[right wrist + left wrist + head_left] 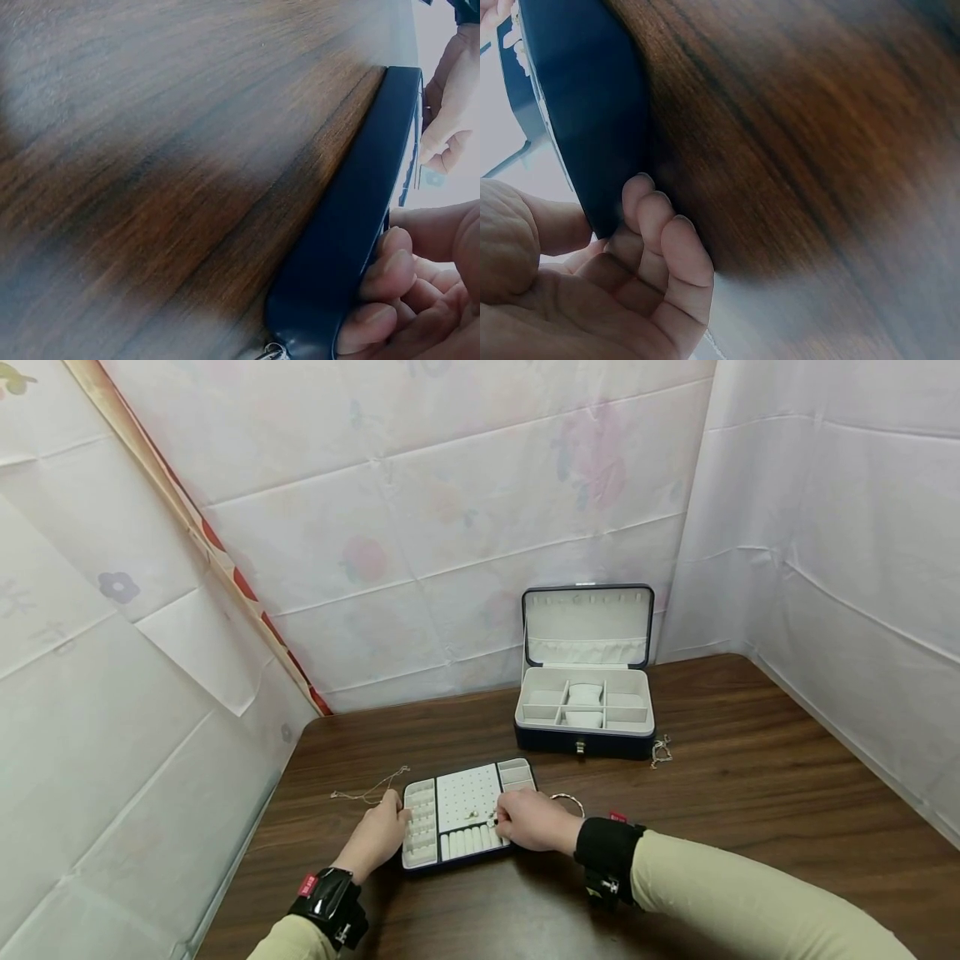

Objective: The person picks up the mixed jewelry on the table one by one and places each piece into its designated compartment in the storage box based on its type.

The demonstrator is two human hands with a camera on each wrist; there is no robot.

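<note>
Two hands steady a removable jewelry tray (467, 814) lying flat on the dark wooden tabletop (750, 793), in front of and to the left of the open jewelry box (585, 693), well apart from it; the left hand (378, 835) holds the tray's left end, its curled fingers (656, 225) pressed against the dark outer wall in the left wrist view, while the right hand (534, 820) curls its fingers (382, 274) round the tray's right end, thumb over the rim, and a small dark item seems to sit at its fingertips, too small to identify; the tray looks light and rigid, a shallow shell with a pale padded lining, likely to slide easily on the smooth wood, and its loose small contents would probably spill if tipped, so the short end walls, gripped from both sides and kept level, seem the sound place to take hold; its long axis runs left to right across the tabletop, slightly skewed so that the right end lies farther from the person and nearer the box, its open face upward; a thin chain (371, 789) lies just left of the tray, a bangle (567, 802) just to its right, and another chain (661, 750) beside the box's right front corner.
</note>
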